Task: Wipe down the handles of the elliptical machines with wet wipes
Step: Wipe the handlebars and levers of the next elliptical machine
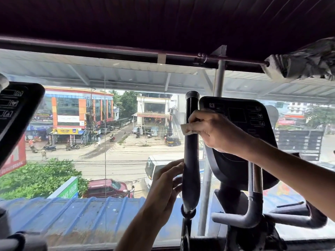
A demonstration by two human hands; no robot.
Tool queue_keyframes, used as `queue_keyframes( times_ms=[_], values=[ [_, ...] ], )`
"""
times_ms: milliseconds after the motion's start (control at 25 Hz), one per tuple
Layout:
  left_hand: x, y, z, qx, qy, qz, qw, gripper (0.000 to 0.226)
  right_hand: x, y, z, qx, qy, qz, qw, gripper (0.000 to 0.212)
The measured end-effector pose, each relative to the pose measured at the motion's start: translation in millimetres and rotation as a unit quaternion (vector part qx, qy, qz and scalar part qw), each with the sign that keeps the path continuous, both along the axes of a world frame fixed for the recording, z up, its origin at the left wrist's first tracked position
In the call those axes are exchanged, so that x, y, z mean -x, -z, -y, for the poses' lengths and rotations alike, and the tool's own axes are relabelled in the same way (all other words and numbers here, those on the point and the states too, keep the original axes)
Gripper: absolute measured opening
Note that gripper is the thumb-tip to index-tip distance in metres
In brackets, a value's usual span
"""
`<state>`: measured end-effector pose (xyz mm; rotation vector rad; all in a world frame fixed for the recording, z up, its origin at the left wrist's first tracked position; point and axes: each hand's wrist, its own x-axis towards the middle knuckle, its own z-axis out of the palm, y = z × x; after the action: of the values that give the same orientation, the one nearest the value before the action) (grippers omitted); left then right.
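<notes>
A tall black foam-covered handle of the elliptical machine rises in front of me, left of its black console. My right hand wraps a white wet wipe around the upper part of this handle. Lower down, my left hand holds the same handle, fingers curled around its left side. A grey fixed handlebar curves below the console.
A second console of a neighbouring machine leans in at the left edge. A large glass window stands right behind the machines, with a street beyond. A rolled blind rail runs overhead.
</notes>
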<state>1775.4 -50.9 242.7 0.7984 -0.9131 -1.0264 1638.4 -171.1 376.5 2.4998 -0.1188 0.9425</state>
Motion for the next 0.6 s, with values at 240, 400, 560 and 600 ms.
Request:
queue_keyframes(
  times_ms=[240,400,560,600],
  values=[
    [-2,4,-1,0.005,0.02,0.012,1.0,0.023,23,35,-24,0.009,-0.043,-0.096,0.994,0.031],
    [-2,5,-3,0.007,0.029,0.01,0.999,0.023,11,18,-6,0.062,0.032,0.008,0.998,0.036],
    [-3,8,-4,0.025,0.028,0.014,0.999,0.023,-2,7,-2,0.03,0.064,0.05,0.996,0.04],
    [-4,9,-4,0.029,0.027,0.014,0.999,0.023,-2,8,-6,0.023,0.057,0.033,0.998,0.038]
  ],
)
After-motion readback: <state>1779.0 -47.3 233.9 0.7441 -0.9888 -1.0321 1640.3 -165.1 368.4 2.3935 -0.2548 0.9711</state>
